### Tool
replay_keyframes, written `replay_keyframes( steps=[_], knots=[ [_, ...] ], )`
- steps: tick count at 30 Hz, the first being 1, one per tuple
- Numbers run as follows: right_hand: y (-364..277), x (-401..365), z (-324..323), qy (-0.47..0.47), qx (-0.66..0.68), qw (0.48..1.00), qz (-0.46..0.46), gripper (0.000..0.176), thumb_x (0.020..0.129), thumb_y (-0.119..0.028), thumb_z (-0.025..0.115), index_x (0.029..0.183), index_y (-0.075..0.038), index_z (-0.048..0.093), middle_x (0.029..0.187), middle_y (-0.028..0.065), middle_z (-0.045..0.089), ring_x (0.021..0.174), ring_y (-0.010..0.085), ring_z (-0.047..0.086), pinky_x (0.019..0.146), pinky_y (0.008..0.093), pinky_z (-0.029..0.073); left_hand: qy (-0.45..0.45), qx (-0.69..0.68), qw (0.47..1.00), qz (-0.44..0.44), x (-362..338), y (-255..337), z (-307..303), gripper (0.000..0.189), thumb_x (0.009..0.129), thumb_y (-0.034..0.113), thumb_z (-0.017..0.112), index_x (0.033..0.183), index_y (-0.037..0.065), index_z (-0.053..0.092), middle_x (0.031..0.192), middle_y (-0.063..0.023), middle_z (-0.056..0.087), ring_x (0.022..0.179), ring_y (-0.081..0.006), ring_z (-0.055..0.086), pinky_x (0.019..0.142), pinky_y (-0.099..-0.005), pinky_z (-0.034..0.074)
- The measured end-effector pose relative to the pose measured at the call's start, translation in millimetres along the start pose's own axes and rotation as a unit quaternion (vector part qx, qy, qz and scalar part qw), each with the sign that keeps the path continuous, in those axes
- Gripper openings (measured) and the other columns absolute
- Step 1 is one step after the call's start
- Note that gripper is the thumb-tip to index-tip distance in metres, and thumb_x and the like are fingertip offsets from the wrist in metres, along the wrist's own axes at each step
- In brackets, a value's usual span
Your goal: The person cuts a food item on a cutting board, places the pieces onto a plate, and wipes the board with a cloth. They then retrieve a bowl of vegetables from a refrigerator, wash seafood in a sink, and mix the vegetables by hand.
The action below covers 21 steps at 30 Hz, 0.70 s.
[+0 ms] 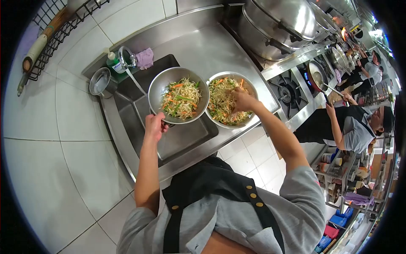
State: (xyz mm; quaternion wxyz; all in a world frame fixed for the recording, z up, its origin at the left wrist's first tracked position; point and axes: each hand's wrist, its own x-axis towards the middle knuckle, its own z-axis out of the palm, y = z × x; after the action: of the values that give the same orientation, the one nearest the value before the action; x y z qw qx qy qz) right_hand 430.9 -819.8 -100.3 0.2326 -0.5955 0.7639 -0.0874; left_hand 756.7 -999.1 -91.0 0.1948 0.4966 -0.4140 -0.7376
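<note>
My left hand (155, 126) is closed at the near left edge of a steel bowl (157, 91), which holds sprouts with carrot and green strips (182, 98). The bowl is over the sink. Right beside it, a perforated steel colander (250, 87) on the counter holds more of the same vegetable mix (220, 99). My right hand (244, 101) reaches into that mix with its fingers bent down; the fingertips are partly hidden among the vegetables.
Behind the sink (182, 144) stand a faucet (127, 63), a green bottle (113, 61), a purple cloth (144, 58) and a metal pot (102, 82). Large pots (270, 29) and a burner (290, 92) are at right. A co-worker (342, 122) holds a wok (317, 76).
</note>
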Motion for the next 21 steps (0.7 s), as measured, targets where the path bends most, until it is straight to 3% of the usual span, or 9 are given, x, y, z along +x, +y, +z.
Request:
replay_keyframes(
  steps=[5, 7, 11, 13, 14, 16, 17, 19, 21],
  knots=[
    [16.9, -1.1, -1.0, 0.040, 0.093, 0.994, 0.042, 0.068, 0.052, -0.021, 0.083, 0.114, -0.012, 0.059, 0.108, 0.0158, 0.059, 0.100, 0.0295, 0.056, 0.088, 0.0355, 0.045, 0.008, -0.005, 1.000, -0.001, 0.0, 5.2, 2.6, 0.011, 0.073, 0.010, 0.053, 0.070, 0.001, 0.049, 0.057, -0.0063, 0.045, 0.042, -0.0171, 0.045, 0.036, -0.0302, 0.030],
    [17.3, -3.1, -3.0, 0.085, 0.131, 0.985, 0.072, 0.058, 0.053, -0.018, 0.082, 0.106, -0.008, 0.063, 0.097, 0.0141, 0.064, 0.090, 0.0274, 0.060, 0.079, 0.0344, 0.049, 0.000, -0.005, 1.000, 0.003, 2.3, 7.5, 2.4, 0.011, 0.073, 0.010, 0.054, 0.069, 0.001, 0.049, 0.057, -0.0065, 0.046, 0.042, -0.0173, 0.046, 0.036, -0.0302, 0.031],
    [6.9, -2.2, -21.2, 0.115, 0.083, 0.984, 0.104, 0.059, 0.054, -0.017, 0.082, 0.107, -0.004, 0.061, 0.095, 0.0112, 0.064, 0.090, 0.0241, 0.061, 0.080, 0.0333, 0.049, -0.024, 0.002, 1.000, 0.009, 5.2, 14.5, 7.8, 0.012, 0.074, 0.011, 0.054, 0.069, 0.001, 0.049, 0.057, -0.0066, 0.046, 0.042, -0.0177, 0.046, 0.036, -0.0302, 0.031],
    [13.1, -4.1, -17.5, 0.073, 0.295, 0.935, 0.184, 0.055, 0.059, -0.015, 0.081, 0.108, -0.001, 0.060, 0.088, 0.0087, 0.064, 0.076, 0.0180, 0.062, 0.065, 0.0305, 0.052, -0.033, 0.000, 0.999, 0.014, 8.8, 14.0, 10.3, 0.012, 0.074, 0.011, 0.054, 0.069, 0.001, 0.049, 0.057, -0.0066, 0.047, 0.042, -0.0176, 0.046, 0.035, -0.0299, 0.031],
    [17.1, -3.0, -15.3, 0.074, 0.293, 0.936, 0.182, 0.055, 0.059, -0.015, 0.081, 0.108, -0.001, 0.060, 0.088, 0.0087, 0.064, 0.076, 0.0180, 0.062, 0.065, 0.0305, 0.052, -0.042, -0.004, 0.999, 0.016, 11.2, 14.9, 11.6, 0.012, 0.074, 0.010, 0.054, 0.069, 0.000, 0.050, 0.057, -0.0068, 0.047, 0.041, -0.0174, 0.046, 0.035, -0.0295, 0.031],
    [22.0, -6.3, -3.2, 0.113, 0.353, 0.912, 0.176, 0.049, 0.063, -0.011, 0.079, 0.107, 0.000, 0.060, 0.083, 0.0066, 0.063, 0.068, 0.0126, 0.060, 0.051, 0.0253, 0.049, -0.048, -0.010, 0.999, 0.017, 13.2, 12.2, 13.3, 0.012, 0.074, 0.010, 0.054, 0.070, 0.000, 0.050, 0.057, -0.0069, 0.047, 0.041, -0.0172, 0.046, 0.034, -0.0290, 0.030],
    [15.0, -5.6, -9.9, 0.108, 0.352, 0.915, 0.168, 0.049, 0.063, -0.011, 0.079, 0.107, 0.000, 0.060, 0.083, 0.0066, 0.063, 0.068, 0.0126, 0.060, 0.051, 0.0253, 0.049, -0.052, -0.016, 0.998, 0.018, 14.2, 14.0, 15.8, 0.011, 0.074, 0.010, 0.053, 0.070, 0.000, 0.050, 0.057, -0.0067, 0.047, 0.040, -0.0166, 0.046, 0.034, -0.0284, 0.030],
    [-5.5, -15.8, -25.8, 0.093, 0.367, 0.889, 0.257, 0.051, 0.059, -0.011, 0.080, 0.105, 0.000, 0.061, 0.087, 0.0083, 0.065, 0.068, 0.0155, 0.062, 0.059, 0.0296, 0.052, -0.052, -0.023, 0.998, 0.016, 13.3, 12.1, 14.9, 0.011, 0.074, 0.010, 0.053, 0.070, -0.001, 0.051, 0.056, -0.0065, 0.046, 0.040, -0.0160, 0.045, 0.034, -0.0278, 0.030],
    [-9.0, -17.0, -32.3, 0.075, 0.378, 0.887, 0.255, 0.046, 0.063, -0.005, 0.076, 0.105, 0.000, 0.060, 0.087, 0.0081, 0.065, 0.069, 0.0152, 0.062, 0.061, 0.0291, 0.053, -0.057, -0.012, 0.998, 0.015, 12.3, 16.8, 20.5, 0.010, 0.073, 0.009, 0.053, 0.070, -0.001, 0.051, 0.054, -0.0054, 0.045, 0.039, -0.0151, 0.045, 0.033, -0.0274, 0.030]
  ],
)
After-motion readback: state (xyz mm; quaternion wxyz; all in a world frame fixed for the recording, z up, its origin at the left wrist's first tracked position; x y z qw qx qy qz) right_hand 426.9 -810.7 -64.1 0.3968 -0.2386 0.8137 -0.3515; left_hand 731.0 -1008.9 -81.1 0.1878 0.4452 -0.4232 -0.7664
